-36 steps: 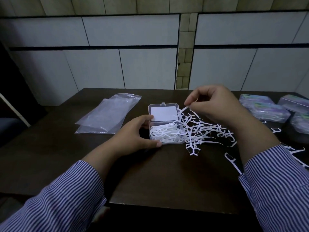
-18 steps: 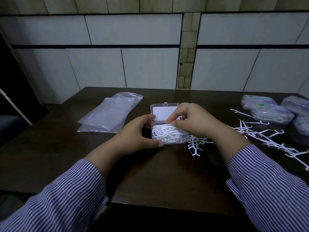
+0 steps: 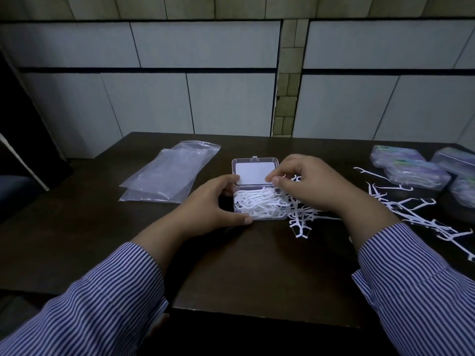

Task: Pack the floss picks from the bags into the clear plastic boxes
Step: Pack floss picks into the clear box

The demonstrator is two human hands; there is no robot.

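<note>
An open clear plastic box (image 3: 273, 161) sits mid-table, its lid lying flat behind a base heaped with white floss picks (image 3: 257, 204). My left hand (image 3: 213, 201) grips the box's left side, thumb along the front edge and fingers at the back corner. My right hand (image 3: 313, 183) hovers at the box's right rim with curled fingers, pinching a floss pick whose white tip shows by the fingertips. A loose pile of floss picks (image 3: 300, 220) lies just right of the box, partly hidden under that hand.
Two flat empty zip bags (image 3: 167, 176) lie left of the box. More floss picks (image 3: 411, 214) are scattered at the right. Several closed, filled boxes (image 3: 416, 173) stand at the far right. The table's front edge (image 3: 257, 312) is near my sleeves.
My right hand came down from above the pile to the box, then shifted slightly right over the box's right rim. My left hand stayed on the box.
</note>
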